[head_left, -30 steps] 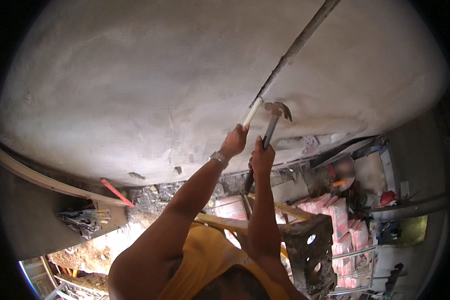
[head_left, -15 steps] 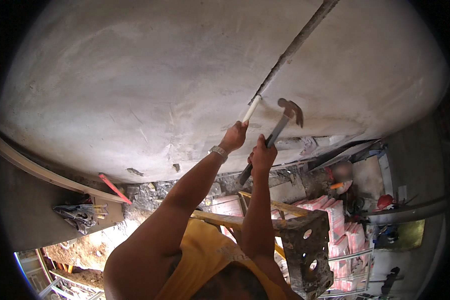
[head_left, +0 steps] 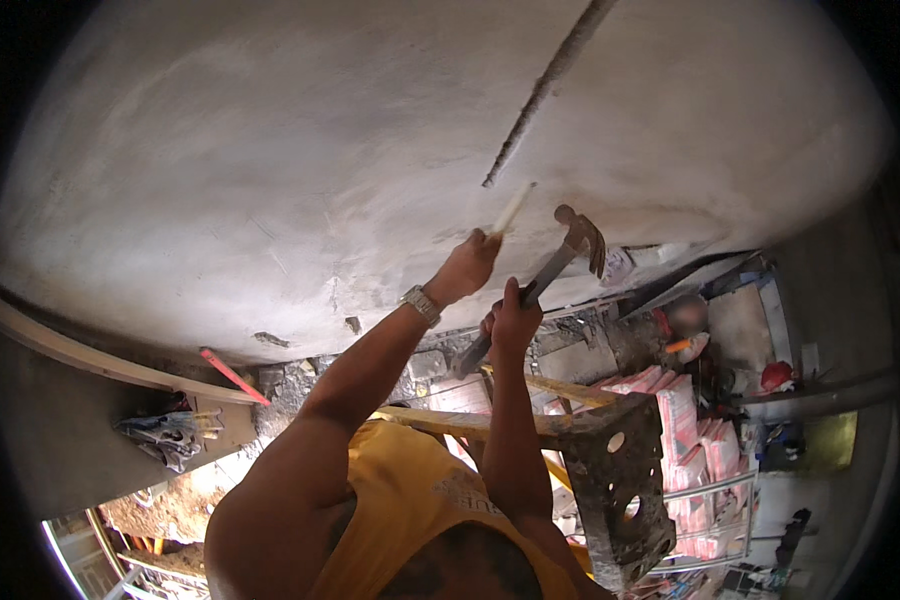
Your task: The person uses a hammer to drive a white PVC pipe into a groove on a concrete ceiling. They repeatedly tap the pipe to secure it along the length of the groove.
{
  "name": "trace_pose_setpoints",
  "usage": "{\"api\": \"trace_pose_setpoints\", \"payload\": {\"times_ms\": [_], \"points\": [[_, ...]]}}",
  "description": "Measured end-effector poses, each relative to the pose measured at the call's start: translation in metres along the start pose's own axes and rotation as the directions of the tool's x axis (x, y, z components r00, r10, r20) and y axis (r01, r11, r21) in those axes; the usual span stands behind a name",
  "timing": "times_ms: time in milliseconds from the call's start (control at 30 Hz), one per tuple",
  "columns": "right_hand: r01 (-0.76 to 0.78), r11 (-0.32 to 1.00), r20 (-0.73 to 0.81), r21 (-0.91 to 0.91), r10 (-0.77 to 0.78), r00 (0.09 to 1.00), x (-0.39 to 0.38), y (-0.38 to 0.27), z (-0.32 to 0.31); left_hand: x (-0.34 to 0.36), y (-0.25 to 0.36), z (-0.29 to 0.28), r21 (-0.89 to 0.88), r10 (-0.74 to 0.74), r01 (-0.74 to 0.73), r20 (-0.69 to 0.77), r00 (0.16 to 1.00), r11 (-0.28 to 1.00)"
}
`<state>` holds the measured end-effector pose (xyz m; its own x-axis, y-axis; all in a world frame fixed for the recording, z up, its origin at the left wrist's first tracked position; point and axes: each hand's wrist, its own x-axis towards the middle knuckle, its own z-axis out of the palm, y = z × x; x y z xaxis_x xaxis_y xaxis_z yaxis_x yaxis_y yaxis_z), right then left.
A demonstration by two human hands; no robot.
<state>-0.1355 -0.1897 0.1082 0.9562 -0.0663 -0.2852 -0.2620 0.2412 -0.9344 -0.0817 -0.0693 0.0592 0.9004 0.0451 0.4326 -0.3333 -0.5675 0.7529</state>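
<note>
My left hand (head_left: pixel 467 265), with a metal watch (head_left: pixel 421 305) on its wrist, is closed round the lower end of a chisel (head_left: pixel 513 208) with a pale shaft and a small dark tip. The chisel points up over the grey plastered wall (head_left: pixel 270 160), right of the lower end of a narrow groove (head_left: pixel 542 90); whether its tip touches the wall I cannot tell. Just to the right, my right hand (head_left: pixel 513 325) grips the dark handle of a claw hammer (head_left: pixel 578 238). The hammer's head is up near the wall, apart from the chisel.
Below my arms stands a yellow ladder (head_left: pixel 450 420) with a stained, holed top (head_left: pixel 625 480). Pink-and-white sacks (head_left: pixel 682 410) are stacked at the right, near another person (head_left: pixel 686 330). A red bar (head_left: pixel 234 376) leans at lower left. Rubble (head_left: pixel 288 388) lies along the wall's foot.
The chisel's tip has come away from the groove's lower end and now sits to its right, blurred by motion. The hammer has dropped slightly and tilted further to the right.
</note>
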Motion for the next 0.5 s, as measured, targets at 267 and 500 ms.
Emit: {"api": "trace_pose_setpoints", "payload": {"times_ms": [267, 500], "points": [[-0.002, 0.999, -0.010, 0.036, 0.002, 1.000, -0.029, 0.006, -0.033, -0.025, -0.013, 0.009, -0.067, -0.389, 0.388, 0.000, 0.921, 0.919], [0.088, 0.987, 0.036, -0.132, -0.084, 0.996, -0.030, 0.013, -0.039, 0.002, -0.033, 0.031, -0.159, -0.430, 0.403, -0.219, 0.876, 0.901]]}}
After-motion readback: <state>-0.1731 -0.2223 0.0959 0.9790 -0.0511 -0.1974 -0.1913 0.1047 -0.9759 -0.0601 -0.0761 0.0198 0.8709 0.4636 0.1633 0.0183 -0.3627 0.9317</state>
